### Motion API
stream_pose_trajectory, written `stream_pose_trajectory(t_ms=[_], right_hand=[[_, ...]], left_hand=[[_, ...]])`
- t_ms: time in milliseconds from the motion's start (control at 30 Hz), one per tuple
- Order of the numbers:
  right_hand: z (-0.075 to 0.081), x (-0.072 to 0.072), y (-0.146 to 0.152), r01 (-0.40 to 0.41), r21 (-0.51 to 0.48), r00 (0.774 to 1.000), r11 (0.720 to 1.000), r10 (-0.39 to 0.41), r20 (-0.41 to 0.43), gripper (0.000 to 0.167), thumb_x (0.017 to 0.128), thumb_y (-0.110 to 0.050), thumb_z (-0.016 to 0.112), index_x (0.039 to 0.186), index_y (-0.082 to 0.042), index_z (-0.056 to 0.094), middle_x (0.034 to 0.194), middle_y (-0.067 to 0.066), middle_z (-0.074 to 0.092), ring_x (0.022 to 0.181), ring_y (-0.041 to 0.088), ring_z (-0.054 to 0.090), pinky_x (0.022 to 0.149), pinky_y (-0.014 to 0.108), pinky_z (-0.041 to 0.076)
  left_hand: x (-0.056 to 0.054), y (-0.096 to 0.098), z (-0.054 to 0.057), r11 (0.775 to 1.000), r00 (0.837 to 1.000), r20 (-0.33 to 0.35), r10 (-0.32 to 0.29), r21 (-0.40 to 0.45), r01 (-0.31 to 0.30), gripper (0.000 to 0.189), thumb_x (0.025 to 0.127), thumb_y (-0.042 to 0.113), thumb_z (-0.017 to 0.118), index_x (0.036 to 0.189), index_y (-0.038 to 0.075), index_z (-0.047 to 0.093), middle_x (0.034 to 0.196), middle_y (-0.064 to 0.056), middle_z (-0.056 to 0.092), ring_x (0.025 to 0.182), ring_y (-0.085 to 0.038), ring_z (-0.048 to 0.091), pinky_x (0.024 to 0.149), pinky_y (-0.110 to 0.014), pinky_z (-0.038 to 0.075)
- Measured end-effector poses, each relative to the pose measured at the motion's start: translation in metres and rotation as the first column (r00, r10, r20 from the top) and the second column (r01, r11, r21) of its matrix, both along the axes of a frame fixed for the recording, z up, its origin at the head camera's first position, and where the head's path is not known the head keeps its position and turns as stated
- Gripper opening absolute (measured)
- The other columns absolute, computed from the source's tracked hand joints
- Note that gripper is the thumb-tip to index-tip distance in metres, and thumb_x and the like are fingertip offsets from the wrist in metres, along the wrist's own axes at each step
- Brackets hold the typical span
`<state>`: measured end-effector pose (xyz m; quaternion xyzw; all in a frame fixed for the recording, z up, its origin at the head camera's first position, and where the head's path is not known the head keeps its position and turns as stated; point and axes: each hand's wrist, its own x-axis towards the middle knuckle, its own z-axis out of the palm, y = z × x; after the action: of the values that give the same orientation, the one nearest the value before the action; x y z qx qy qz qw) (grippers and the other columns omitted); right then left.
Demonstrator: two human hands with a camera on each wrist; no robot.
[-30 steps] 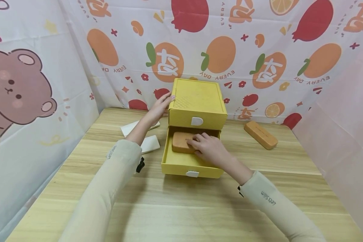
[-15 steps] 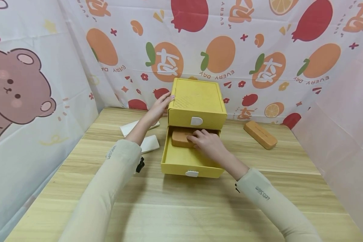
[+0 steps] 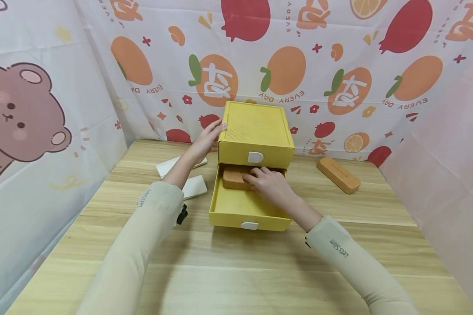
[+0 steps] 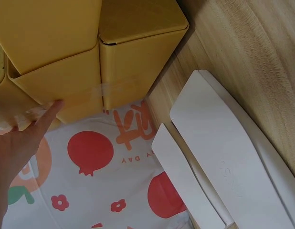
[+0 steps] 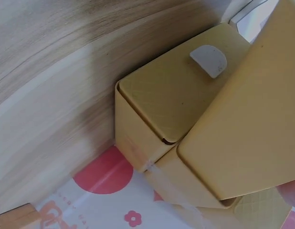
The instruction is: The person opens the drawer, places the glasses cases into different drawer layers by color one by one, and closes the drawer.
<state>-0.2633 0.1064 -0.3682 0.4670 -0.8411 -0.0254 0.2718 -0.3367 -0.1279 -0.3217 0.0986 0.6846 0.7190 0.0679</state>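
A yellow drawer box [image 3: 258, 124] stands at the back of the table, one drawer [image 3: 224, 220] pulled out below the top one. My left hand [image 3: 205, 143] rests on the box's left side with straight fingers, also seen against the yellow wall in the left wrist view. Inside the pulled-out drawer, at its back left, lies a brown glasses case [image 3: 234, 180]. The curled fingers of my right hand [image 3: 273, 186] hold this case by its right part. From the right wrist view, the drawer's side hides the case, and just a bit of hand [image 5: 293, 192] shows.
A second brown glasses case [image 3: 338, 175] lies on the table at the right. Two white flat cases [image 3: 195, 187] lie left of the box. Under the pulled-out drawer is a closed one with a white tab [image 5: 209, 59]. A printed curtain [image 3: 244, 74] hangs behind.
The glasses case has slid toward the back of the drawer with my right hand on it, partly under the top drawer. My left hand has stayed on the box's side.
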Motion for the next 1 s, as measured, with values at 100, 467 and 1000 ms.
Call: stream_pose_trajectory(t_ms=[100, 467, 1000], right_hand=[[0.002, -0.003, 0.003, -0.096, -0.076, 0.995, 0.992, 0.093, -0.036, 0.03, 0.081, -0.016, 0.071, 0.111, -0.012, 0.066, 0.096, 0.004, 0.062, 0.083, 0.022, 0.058, 0.057, 0.03, 0.049], [0.038, -0.015, 0.045, -0.305, -0.448, 0.933, 0.84, 0.17, -0.318, 0.015, 0.082, -0.007, 0.056, 0.088, -0.001, 0.068, 0.079, 0.01, 0.065, 0.063, 0.024, 0.06, 0.045, 0.029, 0.047], [0.017, -0.058, 0.161, 0.387, -0.806, 0.885, 0.448, -0.426, 0.188, 0.019, 0.082, -0.002, 0.055, 0.099, 0.002, 0.06, 0.097, 0.018, 0.053, 0.084, 0.029, 0.055, 0.064, 0.036, 0.046]], left_hand=[[0.0, 0.0, 0.0, 1.0, 1.0, 0.003, -0.002, -0.004, 0.002, 0.062, 0.095, 0.037, 0.045, 0.148, 0.018, 0.019, 0.138, -0.015, 0.037, 0.105, -0.028, 0.052, 0.084, -0.04, 0.045], [0.0, 0.0, 0.001, 1.0, 1.0, 0.0, 0.003, -0.001, -0.003, 0.061, 0.095, 0.037, 0.045, 0.148, 0.018, 0.02, 0.135, -0.016, 0.04, 0.106, -0.028, 0.051, 0.084, -0.04, 0.045], [-0.001, 0.0, 0.001, 1.0, 1.0, 0.003, -0.002, 0.001, 0.002, 0.062, 0.095, 0.037, 0.045, 0.148, 0.018, 0.018, 0.137, -0.015, 0.037, 0.109, -0.03, 0.049, 0.089, -0.045, 0.041]])
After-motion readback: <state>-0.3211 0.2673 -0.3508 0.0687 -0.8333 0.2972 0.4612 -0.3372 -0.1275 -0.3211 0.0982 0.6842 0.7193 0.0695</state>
